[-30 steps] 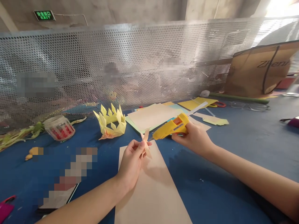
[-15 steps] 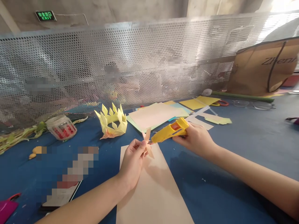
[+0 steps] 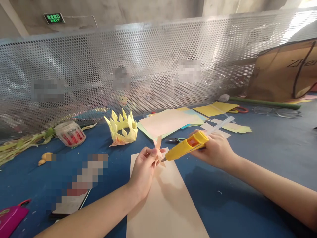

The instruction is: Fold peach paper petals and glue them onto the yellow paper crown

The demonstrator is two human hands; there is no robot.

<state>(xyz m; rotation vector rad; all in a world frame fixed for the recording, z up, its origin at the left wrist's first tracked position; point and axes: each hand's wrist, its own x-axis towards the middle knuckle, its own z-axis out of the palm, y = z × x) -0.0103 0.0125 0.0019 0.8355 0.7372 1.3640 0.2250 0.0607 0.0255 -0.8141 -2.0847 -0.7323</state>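
Note:
Between the fingertips and thumb of my left hand [image 3: 146, 165] is a small pale orange folded-paper piece [image 3: 159, 145] with pointed arms. My right hand [image 3: 218, 150] grips a yellow hot glue gun [image 3: 185, 144], a clear glue stick [image 3: 223, 123] poking out of its back end. The gun's nozzle points down and left, right by the lower arm of the paper piece; whether they touch I cannot tell. Beneath both lies a long cream paper sheet [image 3: 168, 208]. Farther back and left stands a yellow folded-paper crown [image 3: 122, 130] with an orange patch at its front.
Stacked coloured paper [image 3: 164, 120] and scissors [image 3: 174, 140] lie behind my hands. To the left are a jar with red contents [image 3: 70, 134], a small gourd [image 3: 46, 158] and a phone [image 3: 71, 203]. Glasses [image 3: 277, 111] and a brown bag [image 3: 279, 76] sit right, before a perforated metal screen [image 3: 153, 59].
The glue gun's nozzle has moved down and slightly right, from the paper piece's middle to its lower arm. My left hand still holds the piece. The whole view has shifted slightly.

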